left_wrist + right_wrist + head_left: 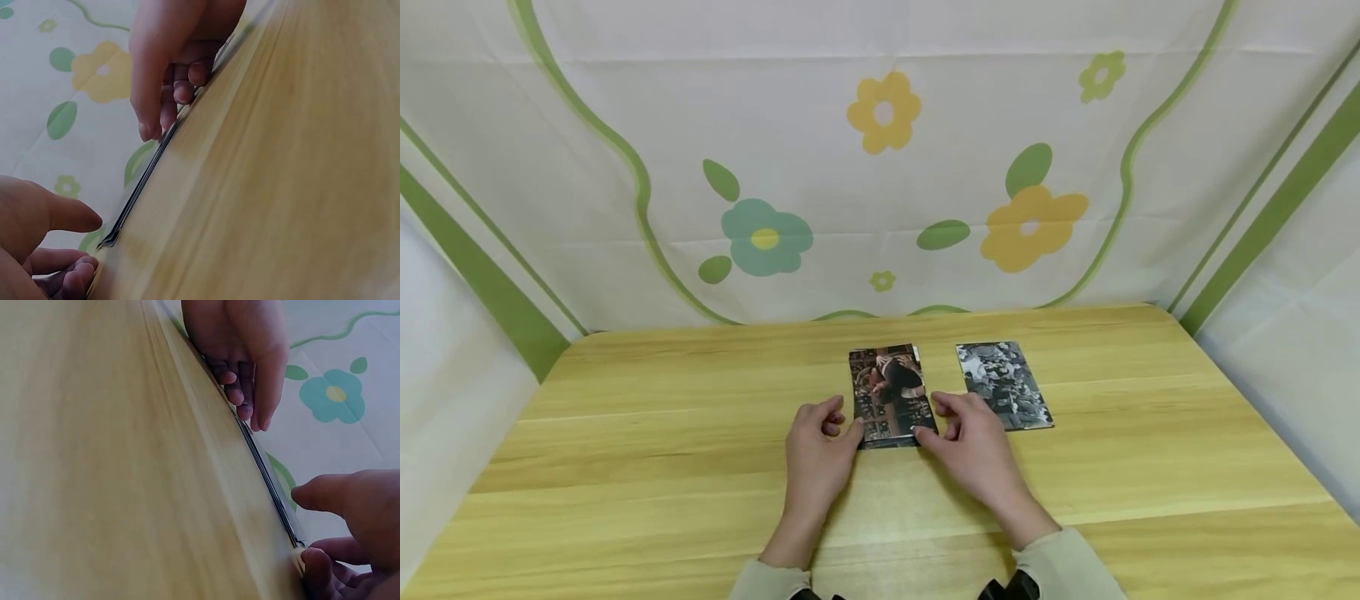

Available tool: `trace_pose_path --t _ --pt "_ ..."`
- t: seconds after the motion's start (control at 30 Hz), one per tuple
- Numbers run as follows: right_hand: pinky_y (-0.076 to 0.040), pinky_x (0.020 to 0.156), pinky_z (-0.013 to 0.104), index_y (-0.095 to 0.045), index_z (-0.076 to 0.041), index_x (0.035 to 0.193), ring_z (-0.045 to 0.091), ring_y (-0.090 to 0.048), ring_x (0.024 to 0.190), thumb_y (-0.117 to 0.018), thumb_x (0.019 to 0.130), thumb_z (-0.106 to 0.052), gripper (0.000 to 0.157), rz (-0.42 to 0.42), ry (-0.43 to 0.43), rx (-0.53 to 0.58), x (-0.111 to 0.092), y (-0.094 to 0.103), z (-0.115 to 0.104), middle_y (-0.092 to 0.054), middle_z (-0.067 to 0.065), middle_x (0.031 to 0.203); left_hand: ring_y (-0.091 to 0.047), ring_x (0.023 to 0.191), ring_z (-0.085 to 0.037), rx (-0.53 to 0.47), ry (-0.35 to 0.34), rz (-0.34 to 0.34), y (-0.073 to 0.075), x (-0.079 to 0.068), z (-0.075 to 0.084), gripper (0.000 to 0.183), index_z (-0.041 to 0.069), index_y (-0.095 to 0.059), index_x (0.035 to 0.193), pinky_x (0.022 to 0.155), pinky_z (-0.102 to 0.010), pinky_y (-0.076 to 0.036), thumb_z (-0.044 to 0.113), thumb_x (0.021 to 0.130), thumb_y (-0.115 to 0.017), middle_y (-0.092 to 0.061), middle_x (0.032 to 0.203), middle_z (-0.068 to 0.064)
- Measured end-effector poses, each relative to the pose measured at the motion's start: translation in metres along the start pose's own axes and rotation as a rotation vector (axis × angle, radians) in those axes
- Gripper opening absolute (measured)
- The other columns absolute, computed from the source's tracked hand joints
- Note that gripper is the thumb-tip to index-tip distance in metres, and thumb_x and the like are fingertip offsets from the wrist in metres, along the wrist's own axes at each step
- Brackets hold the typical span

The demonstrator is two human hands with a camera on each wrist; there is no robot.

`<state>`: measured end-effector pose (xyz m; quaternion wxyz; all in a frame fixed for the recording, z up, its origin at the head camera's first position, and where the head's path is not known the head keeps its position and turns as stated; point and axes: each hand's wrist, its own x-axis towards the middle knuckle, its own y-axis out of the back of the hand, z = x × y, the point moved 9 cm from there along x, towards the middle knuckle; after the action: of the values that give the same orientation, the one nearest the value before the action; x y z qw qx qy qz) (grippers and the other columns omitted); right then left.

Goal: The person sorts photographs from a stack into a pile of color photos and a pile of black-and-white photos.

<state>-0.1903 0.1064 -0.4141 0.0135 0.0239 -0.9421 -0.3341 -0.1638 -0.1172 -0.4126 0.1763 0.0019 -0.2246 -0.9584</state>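
Wide passage over the surface [625,442] at left, narrow gap between photo stack [887,400] and grey photo [1003,379], right fingers [951,405] blocking its near end, flowered backdrop [820,125] behind.

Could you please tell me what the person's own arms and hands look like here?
The left grip and right grip are bare hands, with no gloves or rings visible. The left sleeve and right sleeve look plain, in a pale greyish beige. A black piece shows beside each, partly cut off by the frame. No cables are visible.
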Motion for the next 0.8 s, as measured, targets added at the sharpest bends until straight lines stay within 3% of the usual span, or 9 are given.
trace_pose_path --t 0.23,0.8 --pt "-0.043 0.068 0.028 -0.07 -0.009 0.141 0.01 -0.053 0.075 -0.088 0.087 -0.035 0.062 0.004 -0.014 -0.134 0.0017 -0.0044 -0.0017 -0.065 0.004 0.113 -0.053 0.088 -0.022 0.011 -0.014 -0.014 -0.0029 -0.0003 0.0015 0.047 -0.009 -0.073 0.128 0.078 -0.028 -0.043 0.001 0.084 -0.084 -0.061 0.099 -0.013" --pt "-0.042 0.071 0.027 -0.072 -0.012 0.138 0.009 -0.052 0.078 -0.088 0.087 -0.026 0.055 0.048 -0.005 -0.116 -0.0026 -0.0053 -0.0034 -0.065 0.0 0.109 -0.047 0.088 -0.02 0.068 -0.014 -0.012 -0.0046 -0.0039 0.0025 0.041 0.001 -0.078 0.127 0.077 -0.029 -0.035 0.003 0.086 -0.081 -0.058 0.098 -0.009"
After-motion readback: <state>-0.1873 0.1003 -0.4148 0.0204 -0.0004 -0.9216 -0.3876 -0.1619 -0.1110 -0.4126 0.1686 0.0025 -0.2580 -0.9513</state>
